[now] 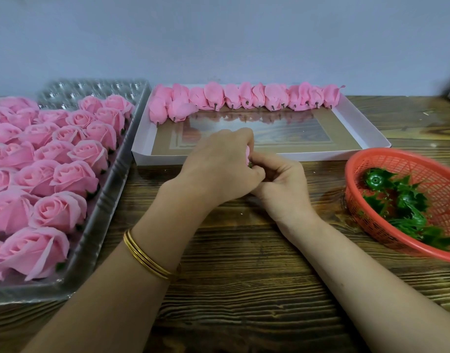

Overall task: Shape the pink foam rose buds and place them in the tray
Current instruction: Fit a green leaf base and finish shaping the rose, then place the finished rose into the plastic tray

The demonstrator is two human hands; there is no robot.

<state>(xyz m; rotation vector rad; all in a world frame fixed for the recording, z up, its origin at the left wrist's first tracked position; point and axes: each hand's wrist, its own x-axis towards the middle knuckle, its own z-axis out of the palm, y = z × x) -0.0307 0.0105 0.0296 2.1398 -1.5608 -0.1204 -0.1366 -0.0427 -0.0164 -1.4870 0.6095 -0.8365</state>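
- A pink bud point(248, 152) is pinched between the left hand point(218, 165) and the right hand point(282, 184), frame centre; shaping is judged under way;
- next, it is to be laid in the white tray point(346, 154), upper centre.

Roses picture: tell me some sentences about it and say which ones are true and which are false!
1. The red basket holds green leafy pieces. True.
2. The white tray is full of rose buds. False: they line only its far side.
3. The left hand and right hand hold one pink bud together. True.
4. The gold bangles are on the right arm. False: they are on the left arm.
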